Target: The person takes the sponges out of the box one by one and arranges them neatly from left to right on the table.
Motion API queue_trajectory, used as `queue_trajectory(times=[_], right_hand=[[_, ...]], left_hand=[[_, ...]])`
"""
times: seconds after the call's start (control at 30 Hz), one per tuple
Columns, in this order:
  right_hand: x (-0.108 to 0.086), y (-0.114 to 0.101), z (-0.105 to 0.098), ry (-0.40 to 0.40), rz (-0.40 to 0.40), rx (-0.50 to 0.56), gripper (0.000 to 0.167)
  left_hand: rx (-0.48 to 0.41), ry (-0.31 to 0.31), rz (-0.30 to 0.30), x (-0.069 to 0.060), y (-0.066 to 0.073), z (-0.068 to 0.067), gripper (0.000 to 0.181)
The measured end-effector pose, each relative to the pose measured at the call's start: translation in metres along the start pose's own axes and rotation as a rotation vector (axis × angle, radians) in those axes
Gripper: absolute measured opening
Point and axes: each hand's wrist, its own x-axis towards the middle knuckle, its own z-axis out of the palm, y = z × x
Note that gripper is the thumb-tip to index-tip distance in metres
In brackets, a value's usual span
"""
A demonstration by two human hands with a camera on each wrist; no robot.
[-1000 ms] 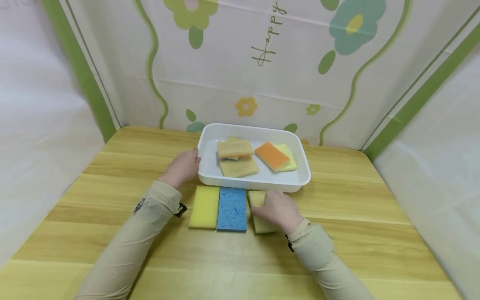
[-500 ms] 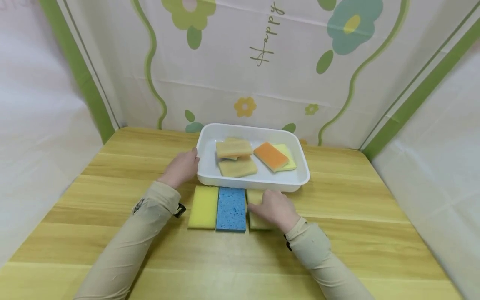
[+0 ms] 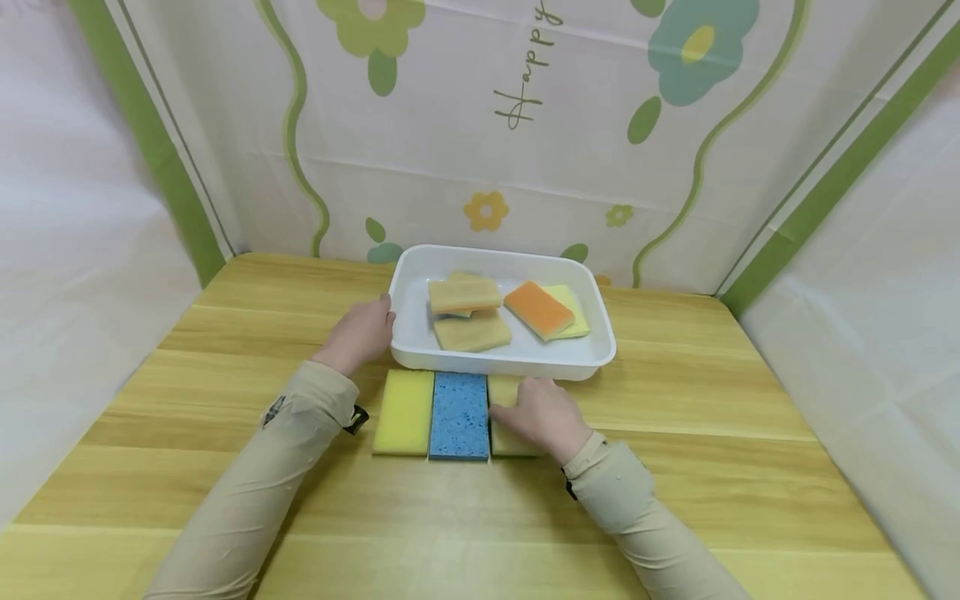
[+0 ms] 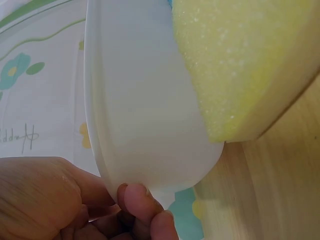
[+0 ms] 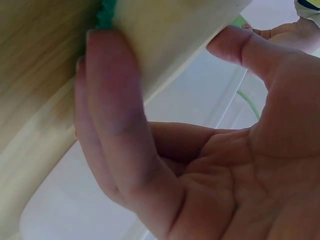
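Observation:
Three sponges lie side by side against the front of a white tray [image 3: 495,364]: a yellow one [image 3: 404,412], a blue one [image 3: 459,416] and a pale beige one [image 3: 510,442]. My right hand [image 3: 551,417] grips the beige sponge, thumb near the blue sponge's edge; in the right wrist view the beige sponge [image 5: 165,35] sits between thumb and fingers, with a green layer beneath. My left hand [image 3: 357,335] pinches the tray's left wall; in the left wrist view its fingers [image 4: 142,202] touch the tray's corner beside the yellow sponge [image 4: 240,60].
Inside the tray are several beige sponges [image 3: 472,331] on the left, and an orange-topped sponge [image 3: 538,310] partly over a yellow one [image 3: 576,322] on the right. A printed cloth hangs behind the wooden table [image 3: 675,375].
My right hand has moved the beige sponge leftward and straightened it, closing the gap to the blue one. The left hand stays on the tray; the head view has shifted slightly.

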Motion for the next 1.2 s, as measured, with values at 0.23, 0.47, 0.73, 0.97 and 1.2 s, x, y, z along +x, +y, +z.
queue_trajectory(times=[0.23, 0.47, 0.73, 0.97, 1.2], right_hand=[[0.0009, 0.0004, 0.0023, 0.014, -0.003, -0.011, 0.051], [0.0009, 0.0001, 0.0039, 0.028, -0.004, -0.037, 0.051], [0.0000, -0.0005, 0.0048, 0.027, -0.003, -0.052, 0.052], [-0.0013, -0.0019, 0.0050, 0.025, 0.004, -0.071, 0.052], [-0.0018, -0.0029, 0.0047, 0.024, 0.009, -0.081, 0.053]], left_hand=[[-0.001, 0.006, 0.001, 0.0009, -0.0007, 0.0007, 0.047], [0.000, 0.006, 0.003, 0.0010, -0.0002, 0.0001, 0.048], [0.007, 0.004, -0.005, 0.0013, 0.0002, 0.0004, 0.048], [0.021, 0.008, 0.000, 0.0002, 0.0015, 0.0003, 0.049], [0.044, 0.017, 0.001, 0.0005, 0.0027, 0.0006, 0.049]])
